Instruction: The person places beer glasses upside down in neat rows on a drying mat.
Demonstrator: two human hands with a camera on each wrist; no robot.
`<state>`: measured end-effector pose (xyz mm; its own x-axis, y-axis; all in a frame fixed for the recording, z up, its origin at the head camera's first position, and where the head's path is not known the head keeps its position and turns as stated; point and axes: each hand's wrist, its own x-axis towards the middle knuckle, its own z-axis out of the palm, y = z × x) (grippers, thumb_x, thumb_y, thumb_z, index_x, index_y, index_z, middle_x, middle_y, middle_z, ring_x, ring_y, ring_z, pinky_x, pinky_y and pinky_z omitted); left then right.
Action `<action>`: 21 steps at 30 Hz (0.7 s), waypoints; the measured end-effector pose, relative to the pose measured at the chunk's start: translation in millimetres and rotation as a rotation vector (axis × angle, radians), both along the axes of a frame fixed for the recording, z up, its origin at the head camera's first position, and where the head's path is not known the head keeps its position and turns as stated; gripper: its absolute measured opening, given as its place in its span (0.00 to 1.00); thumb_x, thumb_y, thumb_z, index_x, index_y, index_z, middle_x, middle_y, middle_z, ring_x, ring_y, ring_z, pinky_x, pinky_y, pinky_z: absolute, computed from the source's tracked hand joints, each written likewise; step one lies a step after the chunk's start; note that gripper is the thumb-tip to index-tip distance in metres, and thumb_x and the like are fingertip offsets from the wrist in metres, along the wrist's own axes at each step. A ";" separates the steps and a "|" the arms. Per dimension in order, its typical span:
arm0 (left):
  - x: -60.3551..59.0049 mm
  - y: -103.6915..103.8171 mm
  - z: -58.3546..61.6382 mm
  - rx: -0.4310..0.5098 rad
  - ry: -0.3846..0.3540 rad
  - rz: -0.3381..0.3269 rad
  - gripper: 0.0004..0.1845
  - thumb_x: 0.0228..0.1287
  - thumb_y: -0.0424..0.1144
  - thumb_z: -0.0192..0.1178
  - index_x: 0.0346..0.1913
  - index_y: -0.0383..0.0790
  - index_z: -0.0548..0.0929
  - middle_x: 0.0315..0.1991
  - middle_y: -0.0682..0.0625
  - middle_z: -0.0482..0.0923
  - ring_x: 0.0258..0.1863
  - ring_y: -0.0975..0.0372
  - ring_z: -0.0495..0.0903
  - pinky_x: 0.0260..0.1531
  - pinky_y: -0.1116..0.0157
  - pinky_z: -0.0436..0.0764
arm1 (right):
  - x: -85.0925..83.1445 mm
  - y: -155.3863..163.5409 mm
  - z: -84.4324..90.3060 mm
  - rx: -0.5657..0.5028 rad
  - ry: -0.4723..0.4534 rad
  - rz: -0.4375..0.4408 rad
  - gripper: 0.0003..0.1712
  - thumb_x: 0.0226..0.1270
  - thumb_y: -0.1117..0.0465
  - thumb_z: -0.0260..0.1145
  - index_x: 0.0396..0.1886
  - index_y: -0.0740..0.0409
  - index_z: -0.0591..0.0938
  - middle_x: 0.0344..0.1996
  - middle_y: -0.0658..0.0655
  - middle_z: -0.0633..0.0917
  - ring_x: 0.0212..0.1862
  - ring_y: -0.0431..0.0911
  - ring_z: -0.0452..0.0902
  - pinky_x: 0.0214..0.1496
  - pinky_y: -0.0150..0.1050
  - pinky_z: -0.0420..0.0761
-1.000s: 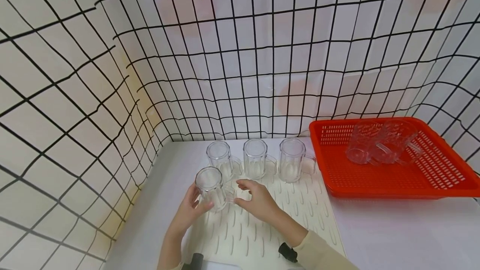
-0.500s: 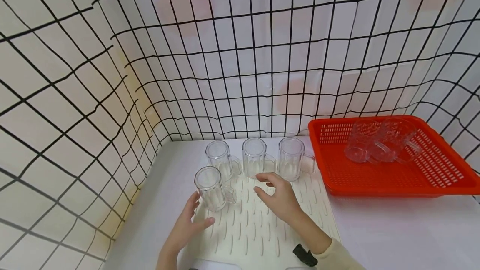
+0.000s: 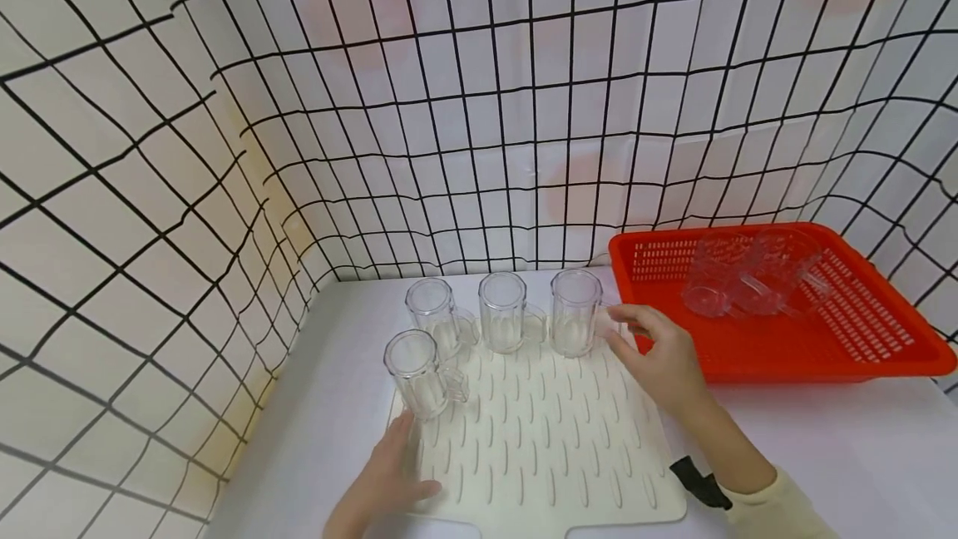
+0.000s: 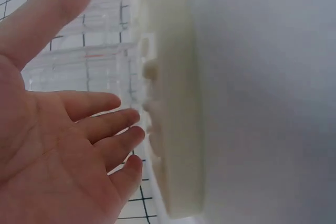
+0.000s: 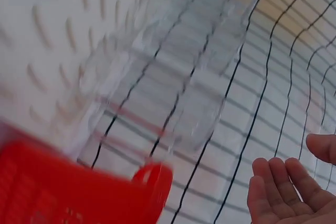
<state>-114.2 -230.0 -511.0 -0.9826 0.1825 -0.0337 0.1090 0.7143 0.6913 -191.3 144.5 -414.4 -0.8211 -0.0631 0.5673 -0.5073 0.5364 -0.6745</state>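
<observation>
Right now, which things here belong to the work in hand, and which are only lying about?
In the work:
- four clear mugs upright on the ridged mat, e.g. the front one
- two mugs lying in the red basket
- right hand, empty, between mat and basket
- left hand on the mat's edge

Lying about:
- grid-patterned curtain

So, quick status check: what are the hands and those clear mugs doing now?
Both hands empty: left hand on mat, right hand between mug row and red basket. Front mug stands free. Nothing blocking.
</observation>
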 end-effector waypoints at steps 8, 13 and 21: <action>2.0 2.6 -4.7 -0.053 -0.062 -0.001 0.62 0.37 0.45 0.80 0.71 0.21 0.54 0.71 0.23 0.49 0.70 0.32 0.49 0.64 0.36 0.54 | -9.0 56.9 14.7 0.076 -0.047 -0.147 0.19 0.66 0.62 0.68 0.54 0.67 0.80 0.49 0.66 0.83 0.49 0.60 0.78 0.46 0.10 0.62; 5.4 4.5 -7.6 -0.079 -0.055 -0.039 0.63 0.37 0.45 0.80 0.72 0.21 0.52 0.72 0.23 0.44 0.69 0.31 0.47 0.63 0.34 0.54 | -20.5 94.1 18.6 0.105 -0.062 -0.223 0.20 0.68 0.61 0.66 0.55 0.68 0.79 0.49 0.69 0.82 0.48 0.62 0.77 0.41 0.09 0.62; 8.4 4.5 -10.2 -0.103 -0.023 -0.082 0.61 0.40 0.45 0.79 0.71 0.20 0.53 0.73 0.24 0.43 0.69 0.30 0.48 0.62 0.34 0.56 | -41.2 141.9 15.4 0.144 -0.253 -0.334 0.25 0.73 0.54 0.59 0.60 0.69 0.75 0.52 0.74 0.78 0.49 0.66 0.71 0.28 0.13 0.66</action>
